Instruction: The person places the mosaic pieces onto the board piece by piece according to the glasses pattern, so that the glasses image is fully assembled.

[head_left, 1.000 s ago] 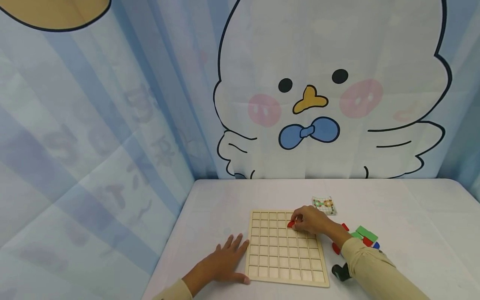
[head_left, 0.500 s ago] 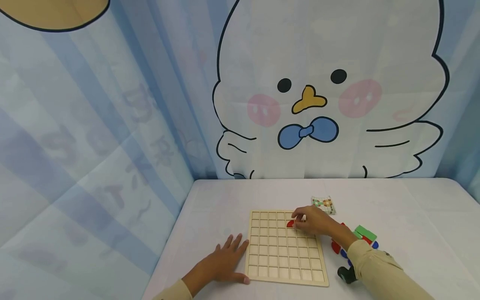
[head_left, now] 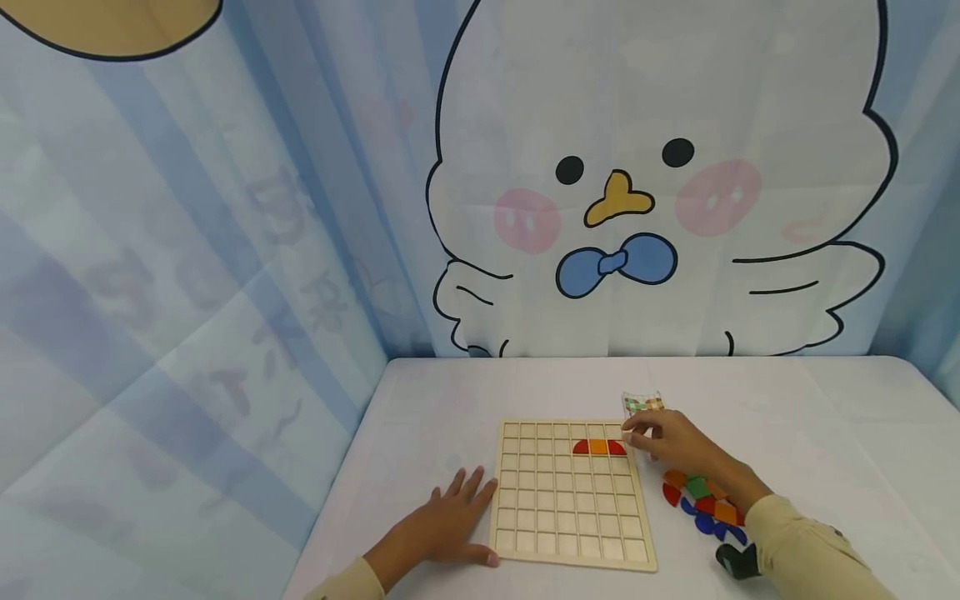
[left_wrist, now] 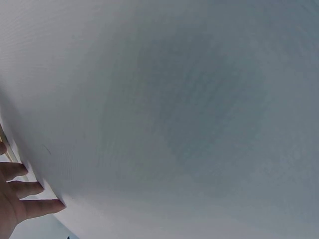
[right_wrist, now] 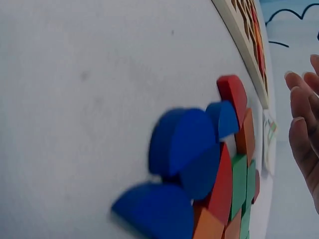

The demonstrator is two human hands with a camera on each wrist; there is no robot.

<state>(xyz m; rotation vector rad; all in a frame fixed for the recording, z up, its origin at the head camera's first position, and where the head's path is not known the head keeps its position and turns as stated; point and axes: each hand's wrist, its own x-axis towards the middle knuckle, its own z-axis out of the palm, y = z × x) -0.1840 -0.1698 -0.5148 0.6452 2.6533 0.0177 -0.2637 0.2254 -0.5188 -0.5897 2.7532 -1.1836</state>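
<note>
My left hand [head_left: 453, 518] rests with spread fingers on the white table, fingertips at the left edge of a wooden grid board [head_left: 566, 525]. Three pieces lie in a row in the board's upper right cells: a red rounded block [head_left: 581, 447], an orange square block [head_left: 597, 447] and another red rounded block [head_left: 616, 447]. Over the board's upper right edge is my right hand [head_left: 678, 442], its fingers loosely bent. The right wrist view shows these fingers [right_wrist: 300, 107] with nothing between them. Only part of the left hand [left_wrist: 12, 196] appears in the left wrist view.
Right of the board lies a pile of loose blocks, among them blue half-rounds [head_left: 704, 523], a green block [head_left: 697, 487] and orange blocks [head_left: 725, 512]. A small patterned card [head_left: 643, 402] lies behind the right hand. A printed curtain [head_left: 615, 325] hangs behind the table.
My right hand has moved right from the middle of the board's top rows to its right edge, uncovering the orange block and second red block. The left hand has stayed put.
</note>
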